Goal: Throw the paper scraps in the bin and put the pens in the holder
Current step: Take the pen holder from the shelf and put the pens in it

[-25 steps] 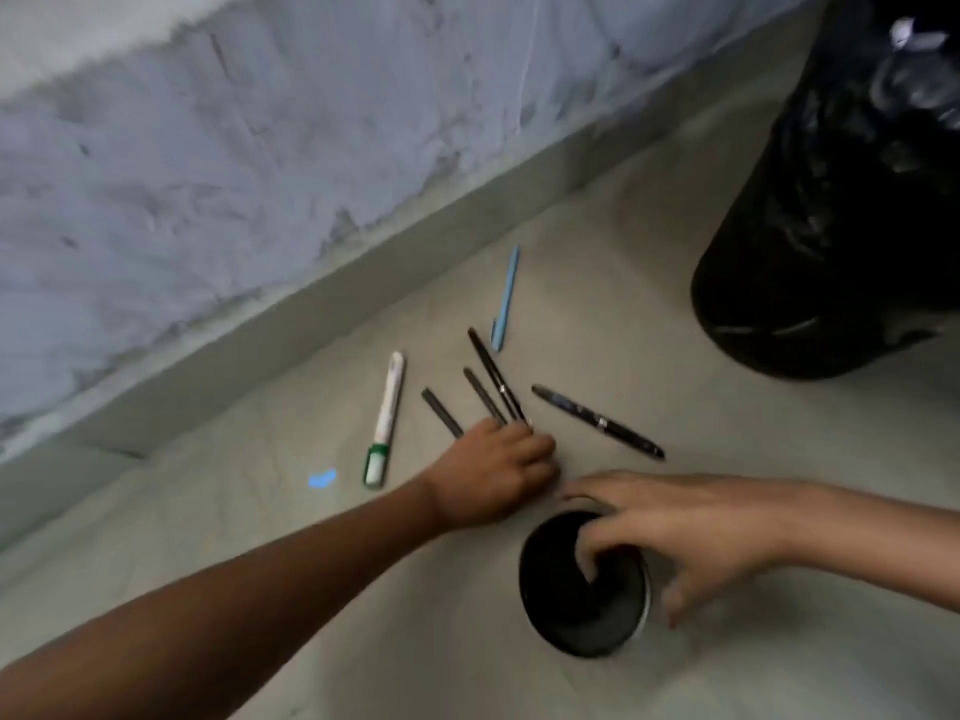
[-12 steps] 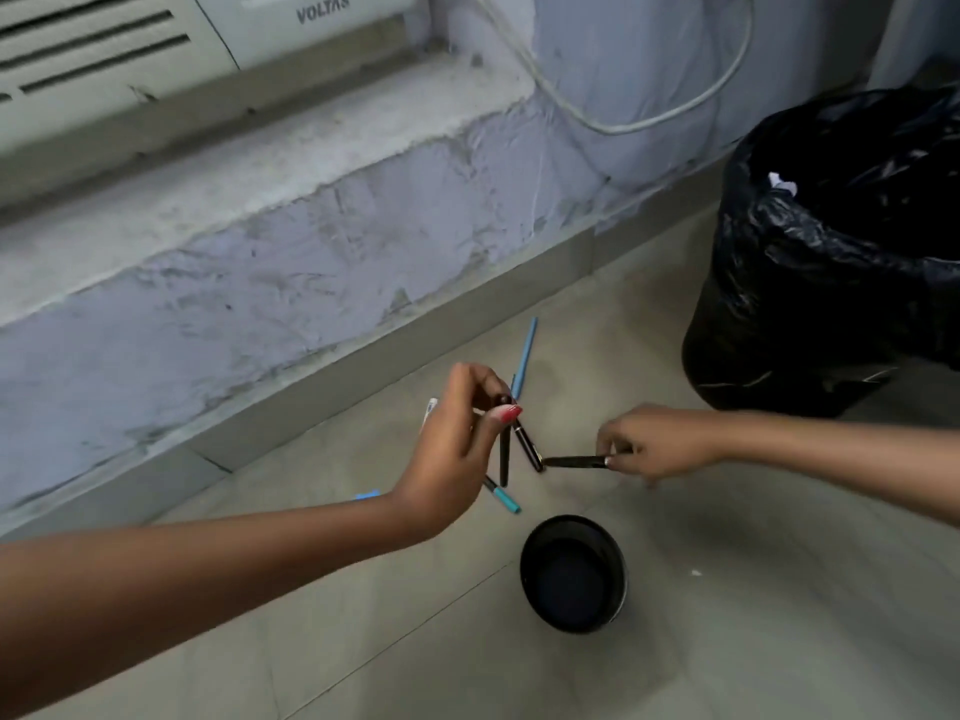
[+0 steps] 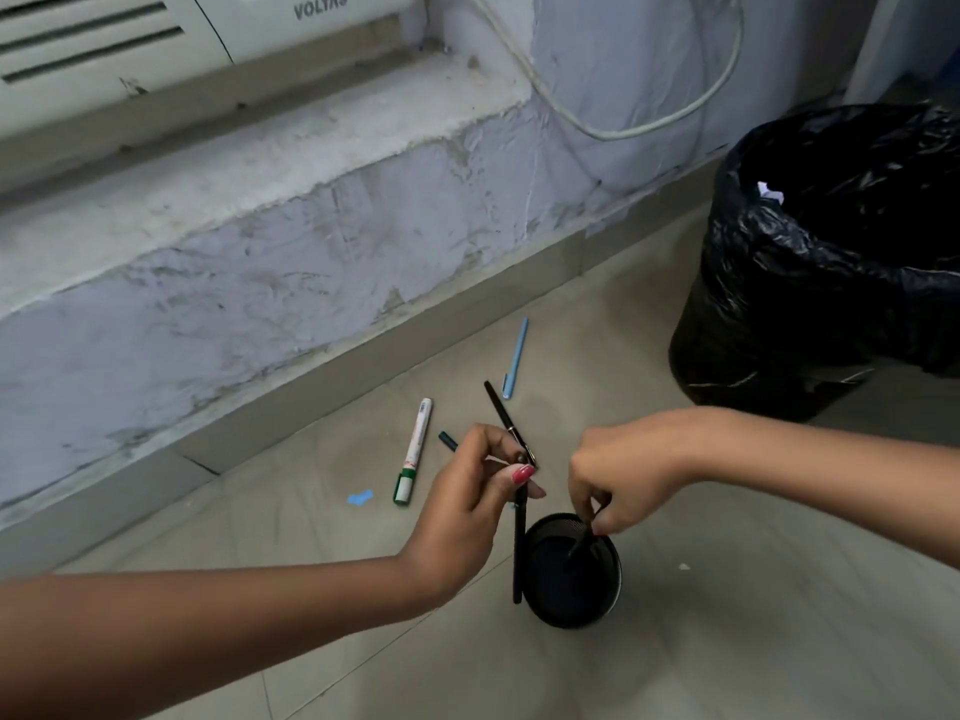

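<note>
Right hand (image 3: 621, 472) pinches a dark pen (image 3: 581, 545) tip-down inside the holder (image 3: 571, 610); left hand (image 3: 467, 504) grips another black pen (image 3: 518, 543) vertical, just beside the rim.

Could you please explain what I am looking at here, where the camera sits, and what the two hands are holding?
The single picture comes from a camera worn on a person's head, looking down at their own bare hands; there is no machine. The left hand pinches a slim black pen hanging beside the round black mesh pen holder. The right hand lowers another dark pen into that holder. On the grey tiled floor lie a white marker with a green cap, a light blue pen, a long black pen and a small blue paper scrap. At the right stands a bin lined with a black plastic bag.
</note>
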`<action>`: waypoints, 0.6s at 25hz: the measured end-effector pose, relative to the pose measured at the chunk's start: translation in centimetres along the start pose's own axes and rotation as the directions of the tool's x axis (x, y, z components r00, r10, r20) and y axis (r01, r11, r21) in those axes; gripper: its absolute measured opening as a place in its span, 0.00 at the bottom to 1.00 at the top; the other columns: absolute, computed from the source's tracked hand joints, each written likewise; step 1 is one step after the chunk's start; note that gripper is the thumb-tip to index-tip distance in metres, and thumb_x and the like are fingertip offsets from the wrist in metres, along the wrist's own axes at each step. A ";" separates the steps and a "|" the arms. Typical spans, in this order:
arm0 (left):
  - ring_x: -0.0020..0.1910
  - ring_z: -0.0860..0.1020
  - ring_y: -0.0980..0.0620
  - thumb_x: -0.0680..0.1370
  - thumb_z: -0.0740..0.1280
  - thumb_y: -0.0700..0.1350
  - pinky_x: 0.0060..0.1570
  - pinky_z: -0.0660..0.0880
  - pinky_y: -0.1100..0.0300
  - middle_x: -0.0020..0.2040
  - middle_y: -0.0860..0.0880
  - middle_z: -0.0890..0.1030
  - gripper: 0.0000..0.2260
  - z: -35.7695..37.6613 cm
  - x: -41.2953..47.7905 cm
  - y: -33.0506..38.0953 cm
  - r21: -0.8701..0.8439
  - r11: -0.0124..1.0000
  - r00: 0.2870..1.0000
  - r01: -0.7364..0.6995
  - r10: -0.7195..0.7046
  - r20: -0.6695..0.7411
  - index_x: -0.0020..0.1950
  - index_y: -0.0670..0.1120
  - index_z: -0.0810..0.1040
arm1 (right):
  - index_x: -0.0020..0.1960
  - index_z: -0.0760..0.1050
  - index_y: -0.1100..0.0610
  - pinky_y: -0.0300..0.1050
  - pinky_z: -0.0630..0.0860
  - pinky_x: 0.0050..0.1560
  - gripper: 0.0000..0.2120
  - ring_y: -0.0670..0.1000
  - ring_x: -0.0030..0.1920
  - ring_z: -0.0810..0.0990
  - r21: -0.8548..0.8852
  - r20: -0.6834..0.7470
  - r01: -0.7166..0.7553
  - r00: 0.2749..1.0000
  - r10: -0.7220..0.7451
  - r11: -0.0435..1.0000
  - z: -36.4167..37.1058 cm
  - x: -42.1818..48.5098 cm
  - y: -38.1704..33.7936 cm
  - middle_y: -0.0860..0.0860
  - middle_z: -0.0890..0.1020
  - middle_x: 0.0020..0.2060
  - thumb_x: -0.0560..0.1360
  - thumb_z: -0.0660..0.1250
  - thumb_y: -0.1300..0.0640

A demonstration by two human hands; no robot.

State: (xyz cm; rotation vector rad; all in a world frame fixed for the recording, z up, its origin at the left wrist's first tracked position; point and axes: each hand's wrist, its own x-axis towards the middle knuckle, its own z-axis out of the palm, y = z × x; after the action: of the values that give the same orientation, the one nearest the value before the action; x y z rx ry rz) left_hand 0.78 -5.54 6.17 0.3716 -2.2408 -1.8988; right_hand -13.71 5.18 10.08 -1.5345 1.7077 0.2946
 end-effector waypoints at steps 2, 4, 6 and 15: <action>0.40 0.80 0.51 0.77 0.59 0.36 0.41 0.74 0.63 0.39 0.47 0.75 0.05 0.5 0.5 0.4 -0.075 0.997 0.999 -0.036 0.037 0.009 0.44 0.46 0.68 | 0.49 0.79 0.51 0.44 0.79 0.40 0.08 0.53 0.40 0.82 0.054 0.011 0.027 1.000 -0.028 0.998 0.1 0.8 0.0 0.49 0.82 0.37 0.72 0.68 0.49; 0.42 0.78 0.48 0.75 0.60 0.39 0.43 0.75 0.58 0.39 0.46 0.75 0.03 0.7 0.7 0.2 -0.135 0.989 0.996 -0.056 0.064 0.058 0.45 0.47 0.68 | 0.40 0.76 0.46 0.38 0.76 0.38 0.03 0.49 0.37 0.82 0.216 0.045 0.019 0.999 -0.030 0.976 -0.9 1.3 1.1 0.43 0.80 0.33 0.73 0.67 0.51; 0.45 0.79 0.48 0.75 0.62 0.43 0.45 0.75 0.57 0.42 0.43 0.77 0.04 0.6 0.4 -0.8 -0.047 0.998 0.988 -0.050 0.056 0.141 0.45 0.51 0.68 | 0.42 0.76 0.47 0.42 0.77 0.42 0.06 0.48 0.35 0.81 0.372 0.015 0.001 1.000 -0.007 0.928 -2.0 2.6 3.3 0.48 0.82 0.37 0.75 0.64 0.56; 0.53 0.73 0.46 0.74 0.66 0.42 0.53 0.73 0.52 0.55 0.40 0.75 0.13 -4.2 4.8 -9.2 0.723 0.613 0.929 -0.320 0.052 0.367 0.57 0.41 0.71 | 0.57 0.70 0.57 0.52 0.73 0.40 0.10 0.59 0.52 0.74 -0.423 -0.350 -0.023 0.926 -0.139 0.906 2.0 14.5 7.0 0.57 0.72 0.55 0.76 0.60 0.62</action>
State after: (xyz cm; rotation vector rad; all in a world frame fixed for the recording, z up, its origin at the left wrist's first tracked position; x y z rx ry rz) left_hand -1.86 -12.31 -2.28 -0.0971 -3.0855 -0.8065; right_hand -18.40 -2.40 -3.48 -2.0633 1.9748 0.3765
